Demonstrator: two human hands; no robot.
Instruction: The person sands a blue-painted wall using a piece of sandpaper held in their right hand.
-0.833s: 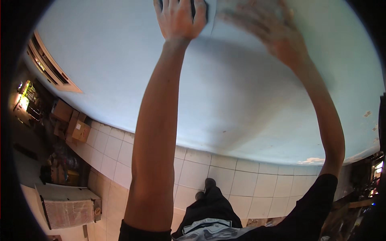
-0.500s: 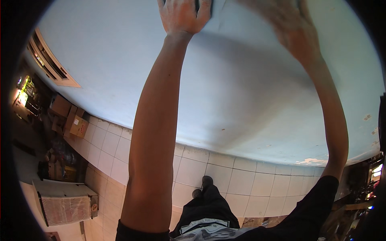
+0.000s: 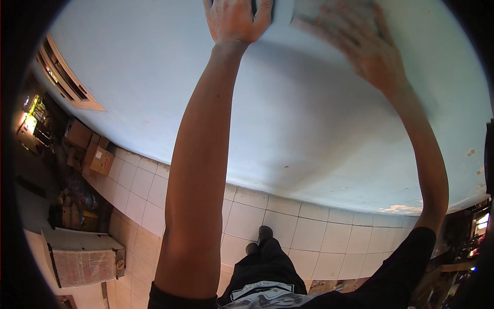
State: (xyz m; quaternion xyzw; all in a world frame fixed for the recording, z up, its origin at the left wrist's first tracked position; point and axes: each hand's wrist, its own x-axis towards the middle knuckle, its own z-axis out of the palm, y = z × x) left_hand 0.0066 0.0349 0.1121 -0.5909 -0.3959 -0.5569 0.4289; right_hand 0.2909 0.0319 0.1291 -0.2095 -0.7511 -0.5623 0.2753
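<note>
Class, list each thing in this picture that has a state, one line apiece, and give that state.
Wall: paint flaking low on the right.
Left hand: against the wall, fingertips cut off by the frame.
Right hand: blurred, fingers spread, close to the wall; contact unclear.
Cardboard boxes: piled together.
Boxy unit: front covered in plastic film.
Tiled floor: dirty along the wall's foot.

The right hand [image 3: 379, 63] sits farther right along the blue wall [image 3: 309, 108] than at first, and its blurred fingers [image 3: 337, 37] lie lower in view than a moment ago
</note>
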